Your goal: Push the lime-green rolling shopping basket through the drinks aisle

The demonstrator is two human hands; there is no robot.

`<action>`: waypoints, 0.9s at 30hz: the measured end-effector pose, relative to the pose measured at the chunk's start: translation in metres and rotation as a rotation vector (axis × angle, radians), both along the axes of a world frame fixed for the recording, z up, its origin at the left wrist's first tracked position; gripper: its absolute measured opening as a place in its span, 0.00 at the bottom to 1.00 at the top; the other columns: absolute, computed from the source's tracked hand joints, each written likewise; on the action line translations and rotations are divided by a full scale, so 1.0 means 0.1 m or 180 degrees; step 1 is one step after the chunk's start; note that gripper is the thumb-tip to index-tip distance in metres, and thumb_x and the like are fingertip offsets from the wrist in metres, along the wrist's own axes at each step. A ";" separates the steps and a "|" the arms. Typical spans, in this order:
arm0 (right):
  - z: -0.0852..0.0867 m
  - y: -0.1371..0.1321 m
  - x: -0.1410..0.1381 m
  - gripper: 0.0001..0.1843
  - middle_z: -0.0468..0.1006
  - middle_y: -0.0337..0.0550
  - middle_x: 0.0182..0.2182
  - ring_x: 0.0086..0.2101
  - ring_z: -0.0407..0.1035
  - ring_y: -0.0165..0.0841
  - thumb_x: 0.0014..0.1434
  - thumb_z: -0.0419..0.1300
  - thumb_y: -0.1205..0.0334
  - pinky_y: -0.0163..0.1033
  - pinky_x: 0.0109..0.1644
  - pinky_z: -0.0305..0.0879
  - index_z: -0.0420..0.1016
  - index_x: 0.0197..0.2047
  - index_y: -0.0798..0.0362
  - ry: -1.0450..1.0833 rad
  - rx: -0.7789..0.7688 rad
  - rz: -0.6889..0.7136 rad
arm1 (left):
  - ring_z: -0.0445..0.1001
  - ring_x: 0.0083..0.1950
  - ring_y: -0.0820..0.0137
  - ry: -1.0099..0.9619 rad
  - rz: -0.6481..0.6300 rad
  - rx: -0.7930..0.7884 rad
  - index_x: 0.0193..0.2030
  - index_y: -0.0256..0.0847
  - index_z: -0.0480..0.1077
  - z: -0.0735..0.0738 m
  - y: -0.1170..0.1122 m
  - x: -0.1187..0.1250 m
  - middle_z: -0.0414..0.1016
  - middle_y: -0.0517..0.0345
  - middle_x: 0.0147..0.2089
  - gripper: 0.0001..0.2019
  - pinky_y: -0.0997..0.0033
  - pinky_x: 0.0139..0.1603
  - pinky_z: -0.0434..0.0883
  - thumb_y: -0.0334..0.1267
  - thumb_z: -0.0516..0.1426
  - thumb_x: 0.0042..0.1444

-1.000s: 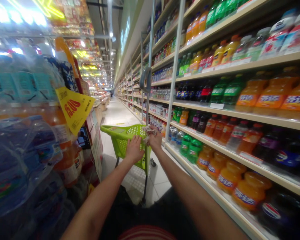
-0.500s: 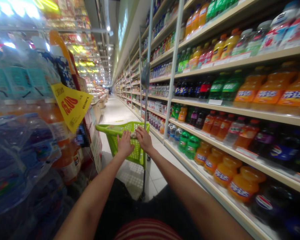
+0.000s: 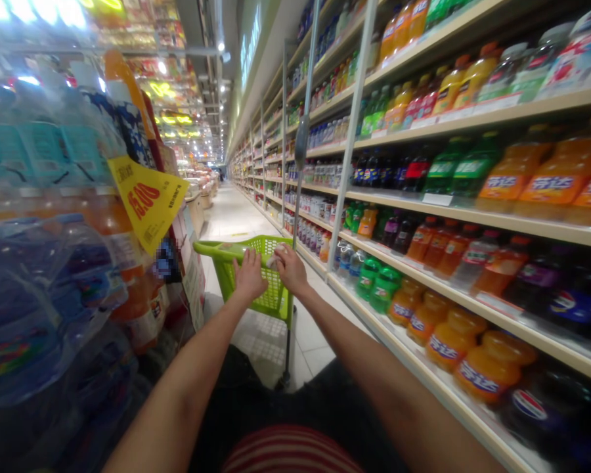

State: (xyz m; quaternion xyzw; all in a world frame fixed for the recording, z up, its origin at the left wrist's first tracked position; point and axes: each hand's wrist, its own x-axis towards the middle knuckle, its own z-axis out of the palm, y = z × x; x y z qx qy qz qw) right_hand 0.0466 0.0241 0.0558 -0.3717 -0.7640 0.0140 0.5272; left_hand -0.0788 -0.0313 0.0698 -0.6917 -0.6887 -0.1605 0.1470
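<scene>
Green cart rim [image 3: 215, 249] beneath it, a person's left hand [image 3: 251, 277] lies with fingers slightly spread; just beside it, the right hand [image 3: 289, 268] pinches a pale, cloth-like wad [image 3: 274, 257] at the same rim. The cart [image 3: 276, 293] stands on a tiled floor [image 3: 226, 225], wrapped bottles [image 3: 24, 315] and a yellow price sign [image 3: 148, 205] at near left, drink shelves [image 3: 473, 215] stretching far along the right.

Green latticed cart [image 3: 276, 301], upright, pale wad [image 3: 272, 262], perhaps cloth, at its rim
</scene>
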 end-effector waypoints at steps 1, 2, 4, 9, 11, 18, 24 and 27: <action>0.01 0.00 0.01 0.16 0.68 0.51 0.52 0.52 0.62 0.40 0.54 0.51 0.68 0.47 0.57 0.58 0.74 0.44 0.55 -0.0026 0.0014 -0.0013 | 0.38 0.69 0.60 0.0025 -0.0045 -0.0030 0.65 0.38 0.47 0.01 -0.01 0.00 0.42 0.50 0.69 0.37 0.44 0.65 0.38 0.40 0.54 0.48; 0.01 0.01 0.03 0.16 0.68 0.51 0.52 0.52 0.62 0.40 0.54 0.50 0.68 0.47 0.57 0.58 0.74 0.44 0.56 -0.0026 0.0025 -0.0037 | 0.38 0.69 0.60 0.0051 -0.0104 -0.0057 0.65 0.38 0.47 0.02 -0.02 0.00 0.42 0.50 0.69 0.37 0.45 0.65 0.38 0.39 0.54 0.48; -0.01 0.04 0.11 0.17 0.68 0.51 0.52 0.52 0.62 0.41 0.55 0.50 0.67 0.48 0.57 0.58 0.74 0.45 0.56 0.0057 0.0006 -0.0142 | 0.37 0.69 0.60 0.0048 -0.0157 -0.0028 0.65 0.38 0.47 0.03 -0.04 -0.04 0.42 0.51 0.69 0.37 0.45 0.66 0.37 0.39 0.53 0.48; -0.06 0.08 0.27 0.18 0.66 0.53 0.54 0.53 0.61 0.42 0.57 0.47 0.66 0.50 0.58 0.57 0.72 0.47 0.57 0.0312 -0.0083 -0.0396 | 0.35 0.69 0.55 -0.0218 0.0312 0.0096 0.66 0.36 0.45 0.02 -0.03 -0.19 0.39 0.48 0.70 0.38 0.42 0.64 0.40 0.40 0.54 0.47; -0.06 0.03 0.19 0.18 0.65 0.52 0.55 0.54 0.60 0.41 0.58 0.47 0.67 0.49 0.58 0.57 0.71 0.48 0.56 0.0194 0.0016 -0.0313 | 0.35 0.69 0.56 -0.0202 0.0301 0.0064 0.66 0.38 0.45 0.01 -0.02 -0.19 0.39 0.50 0.70 0.39 0.41 0.64 0.40 0.39 0.54 0.47; 0.01 -0.10 -0.18 0.17 0.67 0.56 0.54 0.54 0.60 0.42 0.58 0.47 0.70 0.50 0.57 0.56 0.73 0.46 0.57 -0.0648 0.0335 -0.0176 | 0.38 0.69 0.57 -0.0088 0.0096 0.0039 0.65 0.40 0.46 0.00 -0.06 -0.04 0.41 0.52 0.70 0.37 0.40 0.64 0.42 0.37 0.53 0.47; -0.03 0.10 0.39 0.18 0.66 0.59 0.53 0.55 0.58 0.44 0.56 0.48 0.71 0.54 0.57 0.54 0.71 0.47 0.60 -0.0296 0.0308 -0.0812 | 0.40 0.69 0.60 -0.0031 -0.0147 0.0092 0.65 0.42 0.48 -0.01 -0.09 0.02 0.44 0.54 0.69 0.36 0.41 0.64 0.39 0.34 0.52 0.46; -0.07 0.13 0.47 0.18 0.66 0.55 0.54 0.55 0.58 0.42 0.56 0.47 0.71 0.53 0.58 0.54 0.71 0.47 0.57 -0.0130 0.0347 -0.0895 | 0.39 0.69 0.60 -0.0081 -0.0156 0.0108 0.65 0.41 0.47 -0.03 -0.08 0.10 0.43 0.53 0.69 0.36 0.41 0.64 0.40 0.34 0.52 0.46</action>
